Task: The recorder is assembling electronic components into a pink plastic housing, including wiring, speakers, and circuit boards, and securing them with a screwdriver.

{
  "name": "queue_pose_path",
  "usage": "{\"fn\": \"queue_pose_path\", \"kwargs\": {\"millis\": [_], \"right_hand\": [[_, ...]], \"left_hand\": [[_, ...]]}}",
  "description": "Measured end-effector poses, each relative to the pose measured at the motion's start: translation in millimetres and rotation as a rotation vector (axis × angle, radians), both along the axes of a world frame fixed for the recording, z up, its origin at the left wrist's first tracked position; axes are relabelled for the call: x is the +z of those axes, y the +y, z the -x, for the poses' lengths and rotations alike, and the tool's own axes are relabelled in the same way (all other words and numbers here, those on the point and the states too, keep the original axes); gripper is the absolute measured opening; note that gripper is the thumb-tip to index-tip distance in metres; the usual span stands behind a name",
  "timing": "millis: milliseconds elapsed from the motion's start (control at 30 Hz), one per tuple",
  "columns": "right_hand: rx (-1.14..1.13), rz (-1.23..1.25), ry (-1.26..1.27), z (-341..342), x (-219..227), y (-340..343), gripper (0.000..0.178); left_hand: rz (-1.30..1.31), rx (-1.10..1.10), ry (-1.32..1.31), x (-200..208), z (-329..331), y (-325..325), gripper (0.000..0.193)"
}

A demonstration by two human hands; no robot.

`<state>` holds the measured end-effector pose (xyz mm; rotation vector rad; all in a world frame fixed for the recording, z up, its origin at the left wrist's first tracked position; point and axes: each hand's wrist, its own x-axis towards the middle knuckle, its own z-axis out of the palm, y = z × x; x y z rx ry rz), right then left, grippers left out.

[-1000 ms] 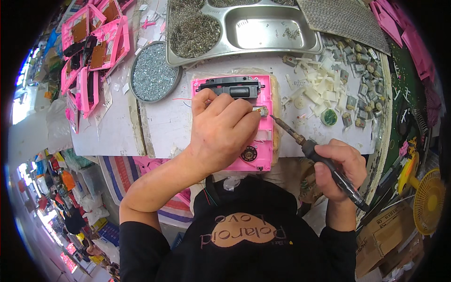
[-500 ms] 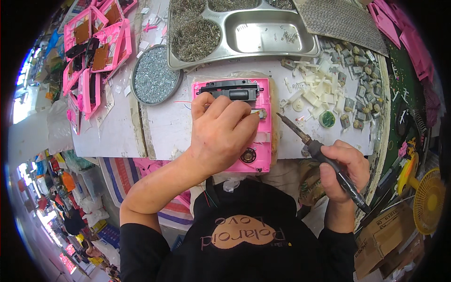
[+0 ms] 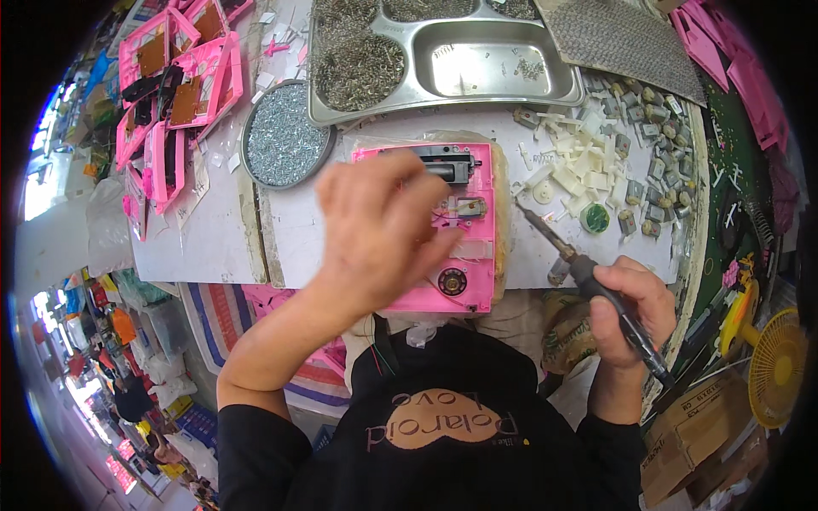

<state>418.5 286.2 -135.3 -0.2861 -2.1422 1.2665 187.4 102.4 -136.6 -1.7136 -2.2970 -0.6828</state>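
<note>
In front of me lies a pink plastic casing (image 3: 479, 298) with a black mechanism at its top, a small metal motor (image 3: 469, 208) and a round speaker-like part (image 3: 452, 282) inside. My left hand (image 3: 375, 226) hovers over the casing's left side, covering part of it. Motion smears its fingers, so whether they hold anything is unclear. My right hand (image 3: 635, 307) is closed round the black handle of a soldering iron (image 3: 588, 277). The iron's tip points up and left, just right of the casing and apart from it.
A round dish of screws (image 3: 285, 136) stands left of a metal compartment tray (image 3: 490, 60) with small metal parts. White plastic pieces (image 3: 579, 170) and small motors (image 3: 669, 170) lie to the right. Pink casings (image 3: 183, 85) are piled at the far left. A yellow fan (image 3: 775, 366) is at lower right.
My left hand has pulled left off the motor, which now shows more fully. My right hand and the soldering iron have shifted slightly right.
</note>
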Motion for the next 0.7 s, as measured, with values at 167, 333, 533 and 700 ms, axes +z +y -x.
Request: {"fn": "queue_pose_path", "kwargs": {"millis": [167,333,533,700], "right_hand": [[-0.057,0.063,-0.008,-7.5,-5.7,4.0,0.026],[-0.082,0.142,-0.008,-3.4,-4.4,1.2,0.030],[0.037,0.517,0.067,44.6,6.2,-21.2,0.049],[0.169,0.234,-0.018,100.8,6.6,-30.5,0.058]], "left_hand": [[0.317,0.125,-0.157,7.2,27.7,-43.4,0.048],[0.314,0.017,-0.071,20.7,25.1,-46.1,0.021],[-0.147,-0.022,-0.521,5.8,24.7,-12.1,0.011],[-0.280,0.172,-1.201,-15.6,2.2,-6.8,0.010]]}}
